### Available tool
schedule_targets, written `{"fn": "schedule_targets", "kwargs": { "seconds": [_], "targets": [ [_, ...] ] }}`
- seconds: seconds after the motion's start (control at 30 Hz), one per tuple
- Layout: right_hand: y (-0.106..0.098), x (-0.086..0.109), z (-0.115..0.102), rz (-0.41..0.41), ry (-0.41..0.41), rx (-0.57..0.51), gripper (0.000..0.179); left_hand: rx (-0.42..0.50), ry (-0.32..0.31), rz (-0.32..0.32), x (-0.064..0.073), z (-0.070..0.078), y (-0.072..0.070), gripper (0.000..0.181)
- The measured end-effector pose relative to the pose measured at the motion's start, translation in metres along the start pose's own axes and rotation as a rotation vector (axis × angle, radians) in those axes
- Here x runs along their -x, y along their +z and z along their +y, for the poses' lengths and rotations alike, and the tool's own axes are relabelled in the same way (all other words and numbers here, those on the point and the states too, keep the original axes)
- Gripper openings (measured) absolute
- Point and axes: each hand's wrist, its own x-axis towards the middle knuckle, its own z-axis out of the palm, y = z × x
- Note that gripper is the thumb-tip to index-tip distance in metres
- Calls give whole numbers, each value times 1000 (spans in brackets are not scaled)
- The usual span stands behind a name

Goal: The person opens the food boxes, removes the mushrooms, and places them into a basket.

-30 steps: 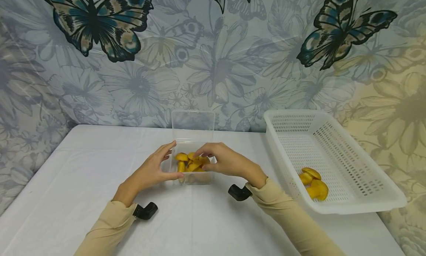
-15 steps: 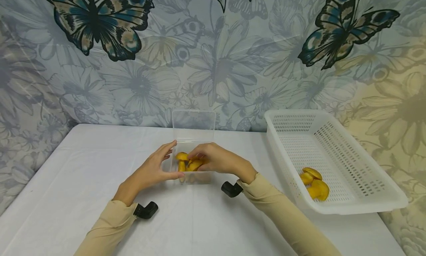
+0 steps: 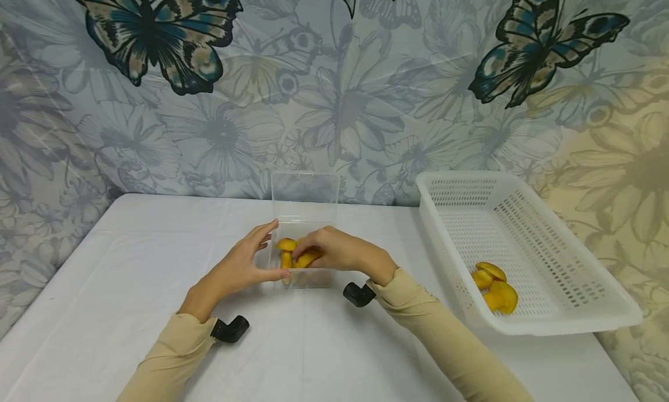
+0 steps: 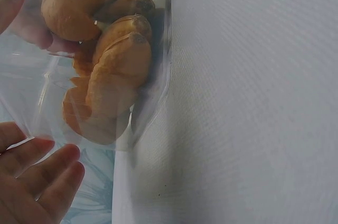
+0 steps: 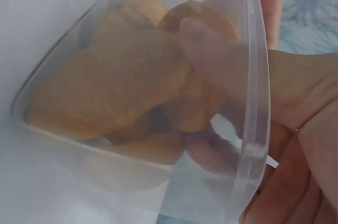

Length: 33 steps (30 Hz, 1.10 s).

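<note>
A clear plastic box (image 3: 313, 279) with its lid (image 3: 305, 194) raised stands on the table, holding several yellow-brown mushrooms (image 3: 286, 245). My left hand (image 3: 237, 265) holds the box from its left side, thumb at the front and fingers towards the back; fingertips (image 4: 68, 152) touch the wall in the left wrist view. My right hand (image 3: 340, 248) reaches inside from the right. Its thumb and fingers pinch a mushroom (image 5: 190, 108), seen through the wall in the right wrist view. The right hand hides some of the mushrooms in the head view.
A large white perforated basket (image 3: 569, 239) stands on the right of the table, with a few mushrooms (image 3: 499, 297) near its front left corner. White cloth covers the table (image 3: 292, 355). A butterfly-patterned backdrop (image 3: 345, 111) hangs just behind the box. Black wrist cameras (image 3: 230, 329) sit under both wrists.
My right hand has moved left and deeper into the box, covering more of the mushrooms. The left hand has stayed on the box. The basket's contents look the same.
</note>
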Motion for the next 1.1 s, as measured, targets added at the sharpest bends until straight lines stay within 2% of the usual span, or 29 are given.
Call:
{"fn": "schedule_targets", "kwargs": {
  "seconds": [0.23,0.37,0.5,0.77,1.1],
  "targets": [
    [0,0,-1,13,-42,19,25,1,6,-1,0,-1,-1,106],
    [-1,2,0,32,-13,28,30,10,-9,-4,0,0,0,106],
    [-7,7,1,84,33,0,34,5,-14,-4,-1,-1,0,106],
    [-22,17,2,214,32,-20,34,-5,7,-2,-2,-2,0,103],
    [-35,32,5,299,47,-106,34,-11,15,3,-3,-3,1,103]
  ]
}}
